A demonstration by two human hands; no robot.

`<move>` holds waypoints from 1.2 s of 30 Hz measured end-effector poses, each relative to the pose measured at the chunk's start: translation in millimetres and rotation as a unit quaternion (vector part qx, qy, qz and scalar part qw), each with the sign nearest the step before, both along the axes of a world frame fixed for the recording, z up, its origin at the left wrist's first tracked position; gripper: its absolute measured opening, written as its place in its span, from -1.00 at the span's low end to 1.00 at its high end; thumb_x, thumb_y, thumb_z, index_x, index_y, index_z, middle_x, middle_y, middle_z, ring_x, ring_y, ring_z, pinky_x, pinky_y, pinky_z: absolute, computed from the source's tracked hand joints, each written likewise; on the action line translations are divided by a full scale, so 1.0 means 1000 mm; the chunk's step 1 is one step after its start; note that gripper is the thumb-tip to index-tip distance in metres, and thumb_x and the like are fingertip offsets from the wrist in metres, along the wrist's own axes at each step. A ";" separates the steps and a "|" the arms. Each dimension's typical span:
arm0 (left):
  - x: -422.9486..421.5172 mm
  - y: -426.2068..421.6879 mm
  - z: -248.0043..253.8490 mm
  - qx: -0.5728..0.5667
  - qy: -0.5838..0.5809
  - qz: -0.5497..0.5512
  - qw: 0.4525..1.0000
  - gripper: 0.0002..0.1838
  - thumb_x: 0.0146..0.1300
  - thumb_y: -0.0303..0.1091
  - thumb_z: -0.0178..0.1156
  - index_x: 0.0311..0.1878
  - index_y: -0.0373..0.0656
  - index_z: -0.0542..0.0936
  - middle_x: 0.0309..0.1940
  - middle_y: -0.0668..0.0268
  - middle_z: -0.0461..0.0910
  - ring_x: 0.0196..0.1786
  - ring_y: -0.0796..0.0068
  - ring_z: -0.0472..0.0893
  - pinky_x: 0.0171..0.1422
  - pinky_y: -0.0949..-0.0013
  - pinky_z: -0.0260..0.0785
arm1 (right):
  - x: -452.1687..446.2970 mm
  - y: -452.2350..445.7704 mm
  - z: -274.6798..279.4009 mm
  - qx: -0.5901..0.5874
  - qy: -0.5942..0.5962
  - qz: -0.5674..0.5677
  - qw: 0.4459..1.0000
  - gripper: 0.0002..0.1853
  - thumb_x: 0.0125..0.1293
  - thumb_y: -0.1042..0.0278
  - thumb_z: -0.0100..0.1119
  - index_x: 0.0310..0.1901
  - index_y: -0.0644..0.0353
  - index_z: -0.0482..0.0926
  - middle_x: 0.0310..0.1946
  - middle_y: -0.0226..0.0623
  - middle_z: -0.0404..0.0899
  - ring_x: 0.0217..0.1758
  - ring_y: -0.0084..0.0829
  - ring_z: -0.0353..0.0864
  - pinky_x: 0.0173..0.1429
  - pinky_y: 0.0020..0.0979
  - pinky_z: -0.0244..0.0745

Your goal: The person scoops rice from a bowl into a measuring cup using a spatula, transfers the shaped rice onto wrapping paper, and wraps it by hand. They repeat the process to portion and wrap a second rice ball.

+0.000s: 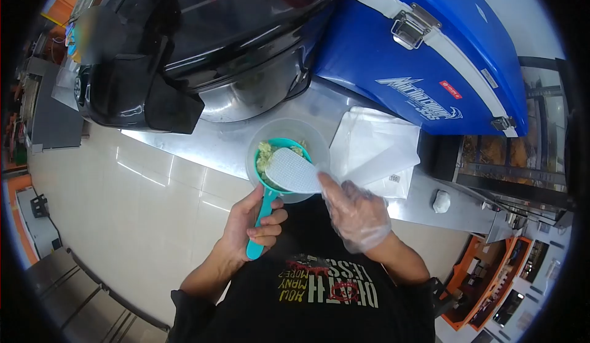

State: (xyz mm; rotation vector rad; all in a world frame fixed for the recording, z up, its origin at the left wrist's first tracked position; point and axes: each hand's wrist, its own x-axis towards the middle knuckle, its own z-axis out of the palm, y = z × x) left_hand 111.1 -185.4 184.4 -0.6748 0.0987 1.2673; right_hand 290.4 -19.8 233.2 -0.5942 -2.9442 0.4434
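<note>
A: State of the surface?
B: Metal, reflective. The steel surface [196,143] carries a large black-lidded cooker [246,36] at far left and a blue latched box [381,66] at far right.

A: Nearer items?
B: A translucent bowl [283,127] near the edge; right of it, white sheeting [362,134], lying flat. Further right, a small crumpled white item [441,202], contents not discernible.

A: The hands?
B: Left hand [253,223], bare, grasping the handle of a turquoise scoop [263,217]. Right hand [359,214], in a clear glove, gripping a white paddle [292,170].

A: Position of scoop and paddle?
B: Scoop over the bowl; paddle blade across its mouth, beside pale green food [265,155].

A: The room?
B: Glossy tiled floor [123,220] on the left, light reflected in it. Orange-framed shelving [476,269] at near right; grey equipment [52,109] at far left.
</note>
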 end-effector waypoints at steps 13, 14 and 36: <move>-0.025 -0.013 -0.005 0.030 -0.011 -0.006 0.999 -0.47 0.58 0.18 -0.13 -0.11 -0.19 0.40 -0.48 0.39 0.26 -0.69 0.72 0.19 -0.69 0.65 0.02 | -0.030 0.021 0.024 -0.103 -0.024 -0.003 0.994 -0.54 0.38 0.33 0.16 0.32 -0.03 0.49 -0.45 -0.18 0.59 -0.57 -0.06 0.60 -0.39 -0.08 0.61; -0.026 -0.015 -0.007 0.040 -0.018 0.005 0.999 -0.46 0.59 0.18 -0.14 -0.10 -0.20 0.40 -0.47 0.38 0.26 -0.69 0.72 0.20 -0.68 0.64 0.03 | -0.029 0.017 0.022 -0.099 -0.040 0.008 0.994 -0.54 0.38 0.32 0.17 0.31 -0.01 0.49 -0.46 -0.16 0.58 -0.57 -0.04 0.59 -0.39 -0.07 0.60; -0.050 -0.015 -0.043 0.110 -0.021 0.056 0.992 -0.22 0.60 0.16 -0.19 0.45 -0.48 0.20 -0.41 0.28 0.31 -0.64 0.64 0.30 -0.61 0.55 0.12 | -0.112 0.010 -0.023 -0.001 -0.437 0.172 0.883 -0.70 0.20 0.29 0.36 -0.05 0.18 0.76 -0.06 -0.28 0.76 0.07 -0.20 0.73 0.04 -0.20 0.59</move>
